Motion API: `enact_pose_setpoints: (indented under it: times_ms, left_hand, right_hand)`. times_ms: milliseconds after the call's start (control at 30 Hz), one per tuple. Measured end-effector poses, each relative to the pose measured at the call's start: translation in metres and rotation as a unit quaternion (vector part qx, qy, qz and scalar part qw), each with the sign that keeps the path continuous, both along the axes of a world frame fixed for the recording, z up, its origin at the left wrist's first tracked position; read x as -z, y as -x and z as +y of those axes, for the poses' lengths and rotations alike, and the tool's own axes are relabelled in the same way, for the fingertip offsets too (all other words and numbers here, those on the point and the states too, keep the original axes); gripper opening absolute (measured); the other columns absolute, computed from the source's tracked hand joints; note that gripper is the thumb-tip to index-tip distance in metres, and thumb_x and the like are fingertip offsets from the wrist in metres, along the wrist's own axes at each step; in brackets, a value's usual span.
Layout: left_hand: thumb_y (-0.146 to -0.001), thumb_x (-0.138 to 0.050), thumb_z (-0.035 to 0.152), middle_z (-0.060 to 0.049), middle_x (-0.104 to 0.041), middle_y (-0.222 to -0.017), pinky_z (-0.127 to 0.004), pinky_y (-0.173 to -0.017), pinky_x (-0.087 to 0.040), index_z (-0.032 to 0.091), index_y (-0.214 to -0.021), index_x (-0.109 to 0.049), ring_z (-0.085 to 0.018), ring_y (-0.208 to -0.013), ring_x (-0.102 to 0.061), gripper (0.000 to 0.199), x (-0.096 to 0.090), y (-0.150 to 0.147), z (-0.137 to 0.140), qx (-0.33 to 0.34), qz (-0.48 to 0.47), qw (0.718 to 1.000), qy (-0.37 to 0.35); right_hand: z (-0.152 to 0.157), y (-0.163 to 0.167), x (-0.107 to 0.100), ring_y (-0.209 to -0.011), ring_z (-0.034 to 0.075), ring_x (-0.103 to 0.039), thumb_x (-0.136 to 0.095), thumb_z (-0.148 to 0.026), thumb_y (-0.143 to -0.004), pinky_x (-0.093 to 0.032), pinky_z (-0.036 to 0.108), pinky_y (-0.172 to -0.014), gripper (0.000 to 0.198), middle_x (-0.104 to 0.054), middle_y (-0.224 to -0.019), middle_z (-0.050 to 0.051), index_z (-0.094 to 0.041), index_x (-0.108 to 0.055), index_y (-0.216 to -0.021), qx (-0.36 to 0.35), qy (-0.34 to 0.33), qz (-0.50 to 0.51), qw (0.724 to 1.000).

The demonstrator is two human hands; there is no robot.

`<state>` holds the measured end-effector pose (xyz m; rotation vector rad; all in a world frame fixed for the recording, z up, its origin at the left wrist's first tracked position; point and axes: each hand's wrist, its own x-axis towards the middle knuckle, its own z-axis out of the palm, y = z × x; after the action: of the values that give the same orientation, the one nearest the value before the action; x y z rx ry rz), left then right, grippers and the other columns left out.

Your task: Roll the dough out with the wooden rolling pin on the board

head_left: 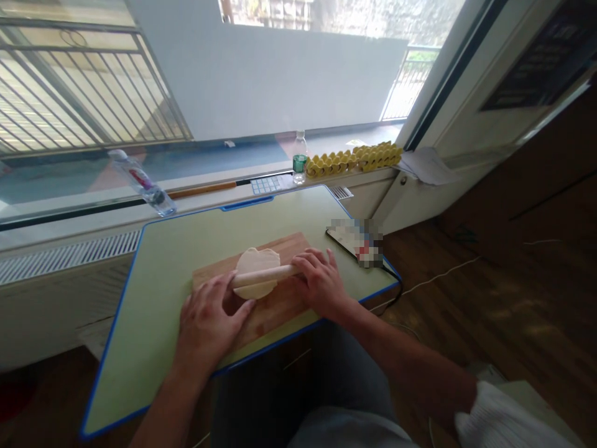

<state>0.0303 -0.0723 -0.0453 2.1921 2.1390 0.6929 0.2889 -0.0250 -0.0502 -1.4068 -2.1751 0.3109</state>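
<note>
A pale wooden rolling pin (263, 275) lies across a flat round of dough (258, 258) on a wooden board (291, 305). My left hand (209, 317) is closed over the pin's left end, its thumb reaching toward the dough's near edge. At the other end, my right hand (319, 277) curls its fingers over the pin. The dough shows on both sides of the pin, with a slightly uneven outline. Both tips of the pin are hidden under my hands.
The board rests on a light green, blue-edged table (158, 280). A phone (347, 239) with a cable lies at its right side. Along the windowsill are a tilted plastic bottle (142, 183), an upright bottle (300, 158) and yellow egg trays (354, 160).
</note>
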Motion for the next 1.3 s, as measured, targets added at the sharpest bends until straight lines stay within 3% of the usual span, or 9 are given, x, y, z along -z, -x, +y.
enact_pose_setpoints:
  times_ms: [200, 400, 533, 633, 733, 867, 1067, 1200, 1300]
  left_hand:
    - [-0.090, -0.066, 0.052, -0.011, -0.070, -0.135, -0.055, -0.117, -0.042, 0.028, -0.145, -0.056, -0.033, -0.126, -0.063, 0.061, 0.014, 0.004, -0.005, 0.008, -0.005, 0.999, -0.034]
    - [-0.095, -0.060, 0.053, -0.013, -0.068, -0.139, -0.064, -0.125, -0.032, 0.030, -0.150, -0.047, -0.034, -0.129, -0.063, 0.060, 0.012, -0.003, -0.019, 0.010, -0.033, 0.999, -0.030]
    - [-0.095, -0.059, 0.056, -0.008, -0.072, -0.133, -0.061, -0.120, -0.042, 0.036, -0.149, -0.046, -0.033, -0.128, -0.064, 0.059, 0.008, -0.013, -0.021, 0.006, -0.089, 0.996, -0.009]
    - [-0.094, -0.060, 0.058, -0.005, -0.077, -0.110, -0.052, -0.106, -0.053, 0.034, -0.144, -0.052, -0.031, -0.112, -0.070, 0.057, -0.002, -0.017, -0.019, -0.051, -0.128, 0.990, -0.009]
    - [-0.094, -0.059, 0.058, -0.002, -0.069, -0.093, -0.046, -0.097, -0.057, 0.030, -0.137, -0.058, -0.027, -0.092, -0.069, 0.051, -0.020, -0.015, -0.013, -0.139, -0.114, 0.983, -0.040]
    - [-0.098, -0.052, 0.057, -0.007, -0.068, -0.104, -0.049, -0.107, -0.050, 0.026, -0.124, -0.064, -0.029, -0.103, -0.064, 0.042, -0.033, -0.007, 0.011, -0.100, -0.047, 0.992, -0.063]
    - [-0.103, -0.037, 0.054, -0.014, -0.067, -0.136, -0.050, -0.116, -0.044, 0.019, -0.127, -0.069, -0.034, -0.126, -0.060, 0.053, -0.009, -0.003, 0.058, -0.057, 0.034, 0.998, 0.008]
    - [-0.104, -0.036, 0.051, -0.017, -0.062, -0.147, -0.056, -0.119, -0.038, 0.017, -0.137, -0.065, -0.036, -0.136, -0.054, 0.056, -0.003, -0.003, 0.066, -0.041, 0.076, 0.996, 0.034]
    - [-0.103, -0.039, 0.051, -0.017, -0.057, -0.155, -0.060, -0.123, -0.033, 0.018, -0.144, -0.061, -0.037, -0.144, -0.047, 0.057, -0.007, -0.004, 0.072, -0.030, 0.089, 0.995, 0.045]
  right_hand:
    - [-0.003, -0.004, 0.009, -0.143, 0.027, -0.049, -0.064, -0.029, -0.102, -0.018, 0.056, -0.127, 0.027, -0.070, -0.138, 0.006, -0.028, -0.062, -0.129, 0.015, -0.002, 0.022, 1.000]
    - [0.000, -0.016, 0.000, -0.143, 0.028, -0.049, -0.062, -0.027, -0.102, -0.018, 0.056, -0.127, 0.028, -0.070, -0.138, 0.005, -0.030, -0.064, -0.129, 0.003, 0.051, 0.019, 0.999]
    - [0.015, -0.024, -0.005, -0.142, 0.028, -0.050, -0.063, -0.026, -0.101, -0.023, 0.055, -0.127, 0.028, -0.070, -0.139, 0.005, -0.030, -0.066, -0.129, -0.020, 0.061, 0.007, 0.998]
    - [0.022, -0.022, -0.008, -0.143, 0.028, -0.049, -0.063, -0.030, -0.102, -0.023, 0.054, -0.127, 0.026, -0.069, -0.140, 0.006, -0.030, -0.066, -0.129, -0.036, 0.055, 0.002, 0.998]
    - [0.024, -0.015, -0.016, -0.144, 0.027, -0.047, -0.064, -0.035, -0.103, -0.021, 0.054, -0.127, 0.026, -0.068, -0.141, 0.006, -0.030, -0.065, -0.129, -0.053, 0.062, -0.003, 0.997]
    - [0.025, 0.000, -0.026, -0.145, 0.026, -0.044, -0.067, -0.037, -0.102, -0.018, 0.055, -0.127, 0.025, -0.067, -0.143, 0.004, -0.031, -0.064, -0.126, -0.091, 0.068, -0.015, 0.993]
    - [0.032, 0.011, -0.024, -0.142, 0.027, -0.044, -0.072, -0.035, -0.096, -0.025, 0.049, -0.123, 0.024, -0.067, -0.140, 0.004, -0.028, -0.069, -0.118, -0.112, 0.036, -0.034, 0.992]
    - [0.043, 0.019, -0.029, -0.131, 0.026, -0.053, -0.063, -0.050, -0.101, -0.029, 0.048, -0.121, 0.027, -0.073, -0.128, 0.006, -0.025, -0.072, -0.101, -0.059, 0.031, -0.036, 0.997]
    - [0.056, 0.029, -0.030, -0.129, 0.027, -0.055, -0.047, -0.050, -0.109, -0.029, 0.053, -0.122, 0.037, -0.073, -0.128, 0.009, -0.023, -0.072, -0.110, 0.014, 0.030, -0.069, 0.997]
